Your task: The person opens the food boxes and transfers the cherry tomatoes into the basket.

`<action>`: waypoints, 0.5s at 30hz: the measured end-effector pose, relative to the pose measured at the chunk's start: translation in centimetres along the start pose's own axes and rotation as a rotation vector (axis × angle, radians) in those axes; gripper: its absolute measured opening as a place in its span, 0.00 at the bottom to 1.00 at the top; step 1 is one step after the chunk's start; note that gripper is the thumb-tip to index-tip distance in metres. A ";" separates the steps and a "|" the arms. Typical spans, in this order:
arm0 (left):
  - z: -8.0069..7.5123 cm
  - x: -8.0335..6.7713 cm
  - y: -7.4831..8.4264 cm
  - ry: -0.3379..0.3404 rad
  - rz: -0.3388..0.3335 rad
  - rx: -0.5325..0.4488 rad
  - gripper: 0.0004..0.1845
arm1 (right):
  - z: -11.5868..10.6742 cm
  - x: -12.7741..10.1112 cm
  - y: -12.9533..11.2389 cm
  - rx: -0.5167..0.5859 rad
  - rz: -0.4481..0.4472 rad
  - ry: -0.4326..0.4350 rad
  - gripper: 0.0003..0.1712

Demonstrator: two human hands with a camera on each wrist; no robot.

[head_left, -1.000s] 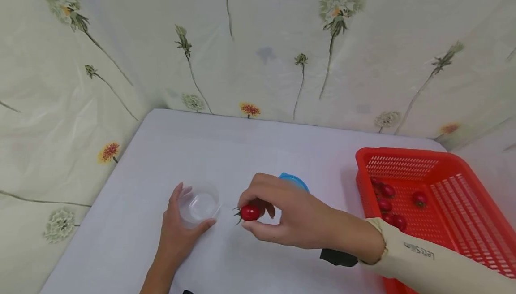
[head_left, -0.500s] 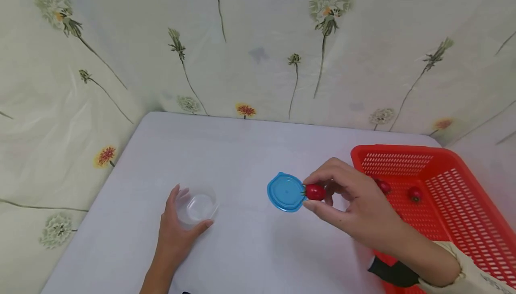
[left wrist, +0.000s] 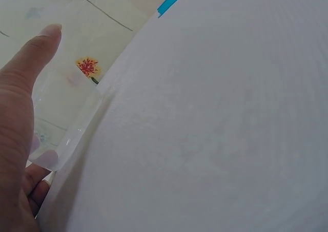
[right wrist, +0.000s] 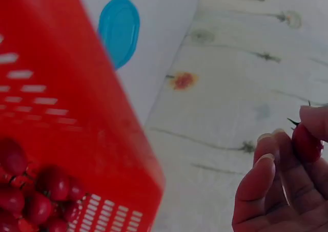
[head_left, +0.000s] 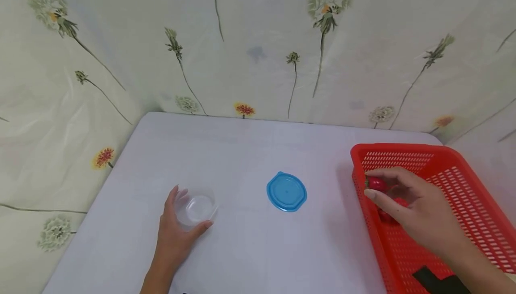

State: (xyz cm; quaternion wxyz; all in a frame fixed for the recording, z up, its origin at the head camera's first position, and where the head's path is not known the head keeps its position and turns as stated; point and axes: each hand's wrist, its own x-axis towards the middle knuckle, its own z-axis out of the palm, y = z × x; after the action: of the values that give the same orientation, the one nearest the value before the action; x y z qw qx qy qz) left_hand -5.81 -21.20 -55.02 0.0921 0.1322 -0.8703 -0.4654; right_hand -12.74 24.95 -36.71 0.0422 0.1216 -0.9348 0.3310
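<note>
Right hand [head_left: 419,209] pinches a cherry tomato [head_left: 376,183] over the red basket [head_left: 463,186]; left hand [head_left: 175,235] cups the empty clear cup [head_left: 197,208], lid [head_left: 286,191] off

A round blue plastic lid [head_left: 286,192] with a small tab at its far edge lies flat near the middle of the white counter [head_left: 250,150]; the right wrist view shows it too [right wrist: 119,30], beyond the basket's wall. The counter is covered in a smooth pale sheet with rounded far corners. Behind it and along its left side hangs a cream, slightly wrinkled cloth backdrop [head_left: 258,43] printed with grey-green dandelion heads on long thin stems and small red-and-yellow blooms; one such bloom [head_left: 244,109] sits just above the counter's far edge, another [head_left: 102,157] beside its left edge.
</note>
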 end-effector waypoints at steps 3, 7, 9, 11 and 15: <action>-0.2 0.1 0.1 0.014 0.014 0.001 0.68 | -0.3 0.6 2.1 -0.061 0.082 0.002 0.27; -0.2 0.1 0.1 0.008 0.001 -0.007 0.68 | -0.2 1.7 5.0 -0.150 0.161 -0.046 0.31; -0.2 0.1 0.1 0.002 -0.009 -0.015 0.68 | 0.0 2.2 6.6 -0.197 0.183 -0.095 0.33; -0.2 0.1 0.1 -0.004 -0.020 -0.018 0.68 | 0.2 2.5 8.1 -0.240 0.195 -0.143 0.33; -0.1 0.0 0.1 -0.016 -0.033 -0.020 0.67 | 0.6 2.9 10.9 -0.288 0.183 -0.214 0.32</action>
State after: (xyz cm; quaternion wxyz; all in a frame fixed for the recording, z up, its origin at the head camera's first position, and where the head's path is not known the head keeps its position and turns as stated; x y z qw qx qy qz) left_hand -5.84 -21.22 -54.86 0.0788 0.1418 -0.8640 -0.4766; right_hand -18.36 32.16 -43.34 -0.0707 0.0635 -0.9788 0.1814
